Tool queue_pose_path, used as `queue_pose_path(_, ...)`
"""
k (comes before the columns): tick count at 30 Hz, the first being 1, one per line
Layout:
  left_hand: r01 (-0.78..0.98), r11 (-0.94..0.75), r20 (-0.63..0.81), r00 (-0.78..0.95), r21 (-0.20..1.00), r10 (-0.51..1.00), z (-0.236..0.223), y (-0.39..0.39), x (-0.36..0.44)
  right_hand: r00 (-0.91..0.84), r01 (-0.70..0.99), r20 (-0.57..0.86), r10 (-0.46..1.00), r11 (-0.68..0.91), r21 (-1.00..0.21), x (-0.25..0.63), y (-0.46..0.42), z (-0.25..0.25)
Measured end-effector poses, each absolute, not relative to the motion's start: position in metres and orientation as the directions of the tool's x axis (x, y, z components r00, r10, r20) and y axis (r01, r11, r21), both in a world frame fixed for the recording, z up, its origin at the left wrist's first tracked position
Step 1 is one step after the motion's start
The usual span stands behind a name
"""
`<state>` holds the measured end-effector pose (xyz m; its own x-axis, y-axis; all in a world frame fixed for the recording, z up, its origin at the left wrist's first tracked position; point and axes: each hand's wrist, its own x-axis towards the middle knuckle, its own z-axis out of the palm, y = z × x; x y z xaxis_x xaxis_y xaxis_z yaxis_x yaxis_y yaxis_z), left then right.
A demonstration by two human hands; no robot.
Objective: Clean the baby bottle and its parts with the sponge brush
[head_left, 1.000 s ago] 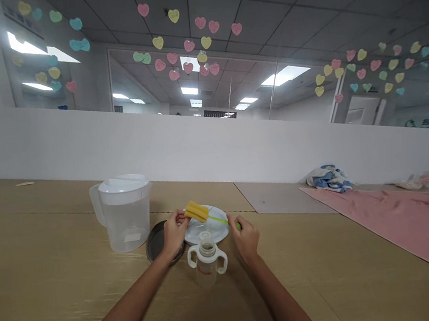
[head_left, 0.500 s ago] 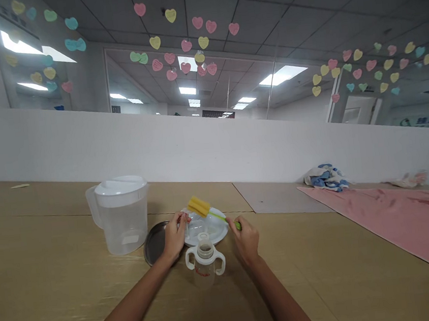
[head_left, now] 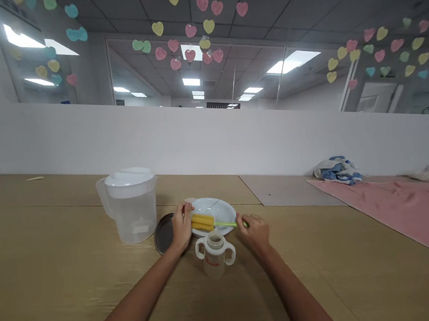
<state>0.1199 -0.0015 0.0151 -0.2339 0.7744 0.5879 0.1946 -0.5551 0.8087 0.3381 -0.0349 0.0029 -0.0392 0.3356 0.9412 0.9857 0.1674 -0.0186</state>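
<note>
Okay, the bottle brush (head_left: 225, 225) lies across the white plate (head_left: 215, 206) near frame centre, its yellow sponge head (head_left: 202, 222) over the plate's left half and its thin green stem running right past the rim. Sponge looks soft, light, squashy; stem is thin, prob. a bit springy, so best hold = green end, not the sponge. R hand (head_left: 255, 235) has exactly that: fingers closed firmly on the stem end, forearm in from bottom right, wrist low. L hand (head_left: 182, 228) stands upright at the plate's left rim, fingers curled in, above the dark round lid (head_left: 164, 233), forearm in from bottom left. A small pale bit (head_left: 190, 200) shows just past those fingers, but can't tell what it is or if it's gripped. Just below the plate, between the wrists, the two-handled baby bottle (head_left: 216, 257) stands upright w/ open neck, no teat; looks light, handles = easy hold, material unclear. Left of the lid, clear pitcher (head_left: 131, 212) w/ white lid, likely heavier if filled. Further out on the tan table (head_left: 54, 238): pink cloth (head_left: 392, 208) at right, blue-white cloth (head_left: 337, 171) at its far edge; paper hearts (head_left: 187, 30) up top.
</note>
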Motion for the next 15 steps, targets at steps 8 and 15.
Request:
queue_pose_path(8,-0.316,-0.508,0.328,-0.477,0.802,0.815,0.050,0.014,0.096,0.079,0.984,0.926,0.369,0.122,-0.132,0.339,-0.035,0.003)
queue_pose_path(15,-0.230,-0.311,0.185,-0.443,0.922,0.877,0.019,0.019,0.087,0.291,0.936,0.839,0.460,0.043,-0.349,0.342,-0.034,0.003)
